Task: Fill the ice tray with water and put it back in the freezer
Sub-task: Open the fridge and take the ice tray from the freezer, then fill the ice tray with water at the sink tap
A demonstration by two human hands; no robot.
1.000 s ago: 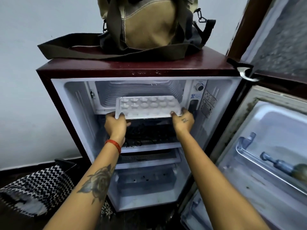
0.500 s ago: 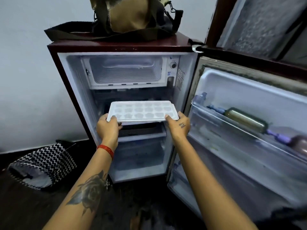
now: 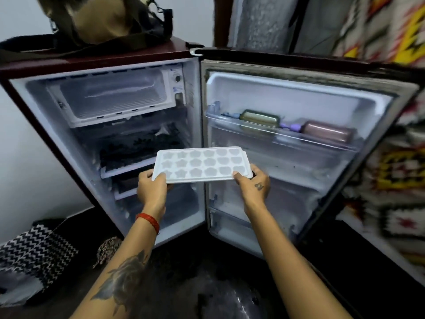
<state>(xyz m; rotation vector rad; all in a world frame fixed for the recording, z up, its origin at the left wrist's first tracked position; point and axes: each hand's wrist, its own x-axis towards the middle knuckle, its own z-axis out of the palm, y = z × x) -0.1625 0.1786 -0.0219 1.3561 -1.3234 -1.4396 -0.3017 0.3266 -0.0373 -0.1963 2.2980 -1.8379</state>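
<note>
A white ice tray (image 3: 201, 164) with several shaped cells is held level in front of the open small fridge, below and well out from the freezer compartment (image 3: 110, 97) at the fridge's top. My left hand (image 3: 151, 188) grips the tray's near left corner, and my right hand (image 3: 254, 184) grips its near right corner. Whether the cells hold water or ice I cannot tell. The freezer compartment looks bare inside, its flap open.
The fridge door (image 3: 299, 143) stands open to the right, two bottles lying in its shelf (image 3: 276, 130). A bag (image 3: 108, 21) sits on the fridge top. Dark items fill the middle shelf (image 3: 138, 148). A zigzag-patterned bag (image 3: 34, 252) lies on the dark floor at left. Patterned cloth hangs at right.
Both hands have drawn the tray out of the freezer compartment, down and toward me. My view has shifted right, showing more of the door.
</note>
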